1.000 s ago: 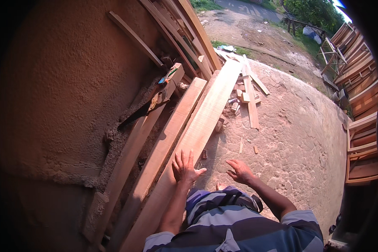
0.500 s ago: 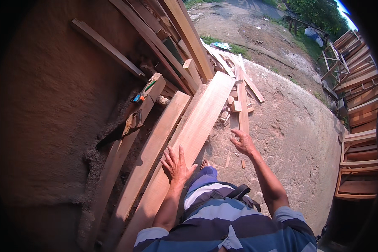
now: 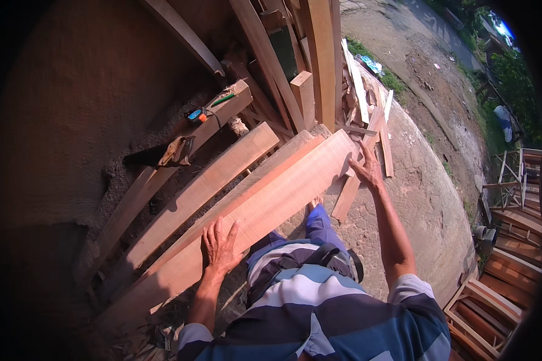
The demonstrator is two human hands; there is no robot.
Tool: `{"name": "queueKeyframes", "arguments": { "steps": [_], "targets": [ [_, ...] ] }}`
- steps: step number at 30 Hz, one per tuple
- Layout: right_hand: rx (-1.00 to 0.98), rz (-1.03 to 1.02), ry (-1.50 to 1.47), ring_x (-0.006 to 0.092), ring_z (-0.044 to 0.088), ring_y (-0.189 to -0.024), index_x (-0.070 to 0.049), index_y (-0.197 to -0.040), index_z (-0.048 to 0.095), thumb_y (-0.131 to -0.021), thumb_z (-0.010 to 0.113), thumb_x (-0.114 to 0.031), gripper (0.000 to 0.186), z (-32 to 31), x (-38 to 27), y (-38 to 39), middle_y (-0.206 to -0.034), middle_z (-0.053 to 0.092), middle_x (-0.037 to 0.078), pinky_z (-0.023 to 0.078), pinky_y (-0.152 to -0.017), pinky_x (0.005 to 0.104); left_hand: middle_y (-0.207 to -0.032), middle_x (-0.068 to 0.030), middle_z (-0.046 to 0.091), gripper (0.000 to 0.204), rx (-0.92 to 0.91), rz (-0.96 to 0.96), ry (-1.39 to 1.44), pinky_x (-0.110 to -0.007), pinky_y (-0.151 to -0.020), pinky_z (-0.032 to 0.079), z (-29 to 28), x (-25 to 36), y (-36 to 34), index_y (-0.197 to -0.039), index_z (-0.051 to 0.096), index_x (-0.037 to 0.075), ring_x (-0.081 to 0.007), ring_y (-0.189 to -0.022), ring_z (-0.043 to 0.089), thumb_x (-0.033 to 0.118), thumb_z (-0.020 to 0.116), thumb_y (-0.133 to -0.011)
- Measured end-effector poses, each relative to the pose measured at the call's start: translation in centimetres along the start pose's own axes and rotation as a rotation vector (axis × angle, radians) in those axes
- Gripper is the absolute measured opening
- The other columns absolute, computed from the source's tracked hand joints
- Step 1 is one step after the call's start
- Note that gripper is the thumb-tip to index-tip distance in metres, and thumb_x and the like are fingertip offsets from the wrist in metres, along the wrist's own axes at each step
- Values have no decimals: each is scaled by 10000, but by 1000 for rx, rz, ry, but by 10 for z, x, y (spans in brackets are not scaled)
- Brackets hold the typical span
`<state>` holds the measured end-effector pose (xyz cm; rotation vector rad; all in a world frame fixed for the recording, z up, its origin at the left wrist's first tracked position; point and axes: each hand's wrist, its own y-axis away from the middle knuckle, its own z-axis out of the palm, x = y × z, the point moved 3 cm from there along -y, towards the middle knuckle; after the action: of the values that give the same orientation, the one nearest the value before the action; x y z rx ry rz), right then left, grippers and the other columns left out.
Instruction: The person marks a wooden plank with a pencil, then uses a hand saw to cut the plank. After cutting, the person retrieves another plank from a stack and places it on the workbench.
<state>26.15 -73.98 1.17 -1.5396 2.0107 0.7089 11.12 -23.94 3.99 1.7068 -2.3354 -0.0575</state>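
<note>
A long, pale reddish wooden board (image 3: 283,201) runs diagonally in front of me, over a rougher beam (image 3: 277,157). My left hand (image 3: 221,248) lies on its top face, fingers spread, near the edge closest to me. At the board's far right end, my right hand (image 3: 368,169) has its thumb on the corner and its fingers around the end. Farther left lies another squared beam (image 3: 223,189). Beyond it, a third beam (image 3: 220,117) carries a tape measure (image 3: 196,115), a green pencil (image 3: 224,100) and a handsaw with a wooden handle (image 3: 176,150).
Tall planks (image 3: 322,66) lean at the back. Offcuts and strips (image 3: 370,129) lie on the concrete ground (image 3: 427,198) to the right. Wooden frames (image 3: 488,307) are stacked at the far right. A brown wall (image 3: 60,150) stands on the left.
My right hand has moved from the air onto the board's far end. The board has shifted toward me, showing more of its far side. My view has turned left.
</note>
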Motion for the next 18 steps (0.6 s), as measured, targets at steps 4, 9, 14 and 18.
{"name": "queueKeyframes", "arguments": {
  "steps": [4,9,14,18],
  "targets": [
    [-258,-102,-159,376,426,-1449,-103,-1597,323,-791,795,-399,980,12,21,-76,-1580,433,205,355,-1203,449,-1663,-250,114,1193,-75,-164,-38,-679,-1213,128,3,16,-3,-1609,260,302,-509,-1519,133,238,927,-622],
    [-467,-254,-92,405,478,-1385,-122,-1567,364,-772,802,-420,955,43,22,-128,-1504,502,222,400,-1161,477,-1680,-259,90,1172,-42,-341,-30,-692,-1211,96,9,63,-35,-1623,234,224,-501,-1541,98,279,902,-660],
    [-407,-403,109,431,558,-1221,-174,-1390,526,-718,825,-376,762,37,-6,-142,-1260,584,178,476,-1014,540,-1697,-220,53,1289,53,-248,67,-719,-1201,64,25,131,-110,-1644,168,267,-494,-1547,63,309,931,-605],
    [-372,-464,298,393,562,-1166,-176,-1122,628,-675,839,-262,502,19,-37,-133,-1090,554,115,489,-915,561,-1697,-199,43,1350,-29,-327,54,-743,-1190,61,27,143,-129,-1647,142,294,-497,-1545,53,326,952,-567]
  ]
}}
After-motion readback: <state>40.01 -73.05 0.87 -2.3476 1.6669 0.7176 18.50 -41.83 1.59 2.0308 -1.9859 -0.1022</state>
